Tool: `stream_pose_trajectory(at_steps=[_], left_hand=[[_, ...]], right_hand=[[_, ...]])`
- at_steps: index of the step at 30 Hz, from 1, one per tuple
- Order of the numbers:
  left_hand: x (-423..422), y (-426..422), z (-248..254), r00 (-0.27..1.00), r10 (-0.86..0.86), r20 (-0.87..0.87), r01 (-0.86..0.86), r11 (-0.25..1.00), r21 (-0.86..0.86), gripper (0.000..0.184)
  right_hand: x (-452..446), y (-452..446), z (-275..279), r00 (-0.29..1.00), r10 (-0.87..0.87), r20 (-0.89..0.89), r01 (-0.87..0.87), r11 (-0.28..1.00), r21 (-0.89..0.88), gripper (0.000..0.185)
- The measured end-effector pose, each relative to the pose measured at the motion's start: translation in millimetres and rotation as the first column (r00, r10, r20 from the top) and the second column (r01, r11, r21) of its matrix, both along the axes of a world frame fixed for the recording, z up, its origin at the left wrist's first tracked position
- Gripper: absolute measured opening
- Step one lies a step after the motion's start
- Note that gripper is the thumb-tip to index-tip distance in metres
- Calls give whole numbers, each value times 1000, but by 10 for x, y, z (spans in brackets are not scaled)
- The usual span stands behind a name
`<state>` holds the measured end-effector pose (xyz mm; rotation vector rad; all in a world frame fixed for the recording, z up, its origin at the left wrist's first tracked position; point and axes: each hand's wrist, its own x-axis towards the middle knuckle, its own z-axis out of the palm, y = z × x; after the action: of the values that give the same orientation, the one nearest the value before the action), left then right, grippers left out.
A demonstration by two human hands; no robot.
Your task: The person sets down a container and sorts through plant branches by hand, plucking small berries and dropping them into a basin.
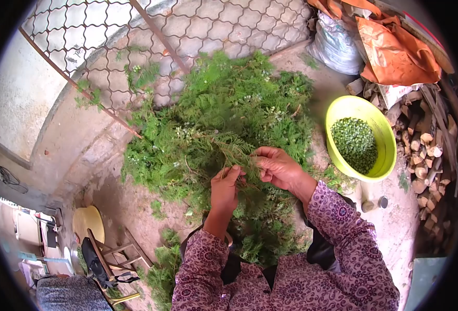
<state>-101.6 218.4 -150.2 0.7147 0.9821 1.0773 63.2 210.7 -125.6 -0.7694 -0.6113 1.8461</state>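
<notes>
My left hand point(225, 191) pinches a thin green sprig point(229, 150) near its lower part, thumb and fingers pressed together. Just to its right, my right hand point(277, 167) has its thumb and forefinger closed at the same sprig. Both hands are over a big heap of feathery green branches point(203, 98), which carry small pale green cones. To the right of the heap stands a yellow-green basin point(387, 136) holding many small green cones point(354, 144).
Wire mesh point(104, 31) lies behind the heap. At right are stacked firewood point(423, 166), a white sack point(337, 44) and orange sheeting point(395, 52). A small jar point(375, 204) lies below the basin. A wooden chair point(128, 254) and a patterned cloth point(71, 294) are at lower left.
</notes>
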Motion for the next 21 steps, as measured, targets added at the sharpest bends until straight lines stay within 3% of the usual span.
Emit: stream_pose_trajectory(at_steps=[4, 6, 10, 16, 18, 19, 21], left_hand=[[2, -11, 40, 1000, 17, 25, -17, 1000, 6, 13], [5, -28, 55, 998, -3, 64, 5, 1000, -26, 13], [38, -48, 12, 995, -37, 96, 35, 999, 22, 13], [45, -83, 69, 998, -57, 27, 55, 997, 48, 14], [51, -90, 57, 978, -69, 199, 76, 997, -24, 15], [48, -96, 32, 978, -71, 198, 78, 997, -24, 15], [35, -109, -26, 931, -222, 290, 193, 973, 127, 16]], right_hand=[[-4, -13, 43, 999, -20, 48, 21, 1000, -13, 23], [-8, -7, 28, 988, 36, 152, -41, 999, 26, 21], [-21, -31, 112, 997, -33, 69, 38, 997, -65, 18], [43, -19, 70, 985, 93, 148, -96, 995, 17, 17], [28, -43, 159, 855, -53, 516, -26, 989, 143, 15], [13, -37, 95, 855, -54, 516, -24, 989, 143, 15], [-59, -38, -119, 712, -333, 618, -42, 858, 512, 11]])
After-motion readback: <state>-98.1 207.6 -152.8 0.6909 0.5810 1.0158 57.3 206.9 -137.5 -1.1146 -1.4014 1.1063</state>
